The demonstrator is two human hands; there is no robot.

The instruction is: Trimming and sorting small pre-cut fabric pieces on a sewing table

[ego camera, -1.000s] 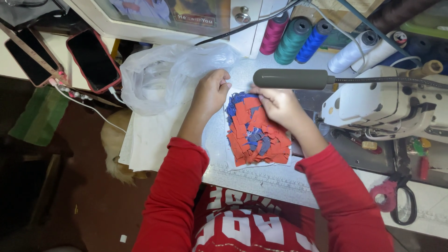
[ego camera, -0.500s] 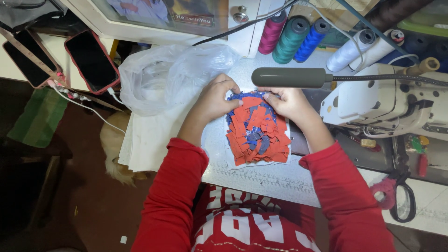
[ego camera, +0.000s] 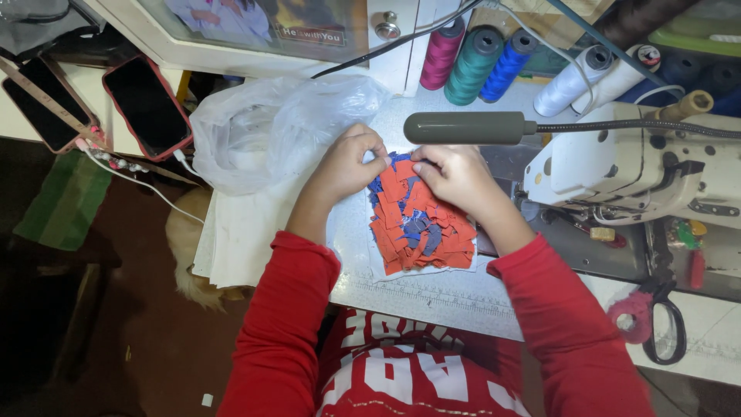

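Right now both hands work at the far edge of a pile of fabric scraps (ego camera: pixel 421 220), orange with a few blue bits, lying on a white cloth on the worktop (ego camera: pixel 432 297) in front of the person. Left hand (ego camera: pixel 347 164) has its fingers curled together, pinching at the scraps near the top of the pile; right hand (ego camera: pixel 455 177) does the same, fingertips almost meeting the left's. Just above them hangs a grey lamp (ego camera: pixel 467 127). A crumpled plastic bag (ego camera: pixel 270 127) lies to the left, a sewing machine (ego camera: pixel 641 166) to the right.
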